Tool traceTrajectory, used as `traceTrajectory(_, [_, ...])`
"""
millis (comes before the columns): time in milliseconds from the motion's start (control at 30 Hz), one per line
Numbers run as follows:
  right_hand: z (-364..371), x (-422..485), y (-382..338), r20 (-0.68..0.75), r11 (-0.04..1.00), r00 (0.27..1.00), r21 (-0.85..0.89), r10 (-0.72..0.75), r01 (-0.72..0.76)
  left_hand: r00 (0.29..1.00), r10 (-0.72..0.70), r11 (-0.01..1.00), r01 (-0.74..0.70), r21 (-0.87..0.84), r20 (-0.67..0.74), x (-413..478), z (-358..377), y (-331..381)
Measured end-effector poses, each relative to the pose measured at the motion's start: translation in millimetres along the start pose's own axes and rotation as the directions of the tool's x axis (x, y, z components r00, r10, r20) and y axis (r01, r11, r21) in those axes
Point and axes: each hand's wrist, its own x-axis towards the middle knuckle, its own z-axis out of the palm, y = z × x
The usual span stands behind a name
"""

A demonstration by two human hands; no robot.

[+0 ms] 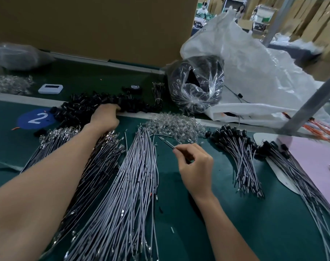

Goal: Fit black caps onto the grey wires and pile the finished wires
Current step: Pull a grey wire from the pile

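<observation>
1. left hand reached into the heap of black caps at the far side of the green table. its fingertips were buried in the heap, so from my feed i could not tell whether it held one.
2. right hand pinched a single grey wire between thumb and fingers, with the metal tip pointing up and to the left.
3. loose grey wires lay fanned between the two forearms.
4. finished wires, capped at their far ends, lay piled just right of the right hand.
5. clear pieces sat heaped beyond the held wire.
</observation>
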Motion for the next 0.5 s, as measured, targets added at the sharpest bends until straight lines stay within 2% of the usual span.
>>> traceTrajectory(100, [2,1,1,-0.004,1.000,1.000,0.014,0.007,-0.007,0.998,0.006,1.000,-0.007,-0.019,-0.063,12,0,-6])
traceTrajectory(333, [4,1,-1,-0.002,0.999,1.000,0.033,0.010,-0.010,0.975,0.111,0.982,-0.079,0.170,-0.191,12,-1,-7])
traceTrajectory(400, [4,1,-1,0.000,0.999,1.000,0.032,0.012,-0.012,0.964,0.110,0.986,-0.074,0.150,-0.243,12,0,-8])
traceTrajectory(500, [4,2,-1,0.019,0.999,1.000,0.035,0.024,-0.025,0.966,0.098,0.988,-0.065,0.142,-0.238,15,2,-10])
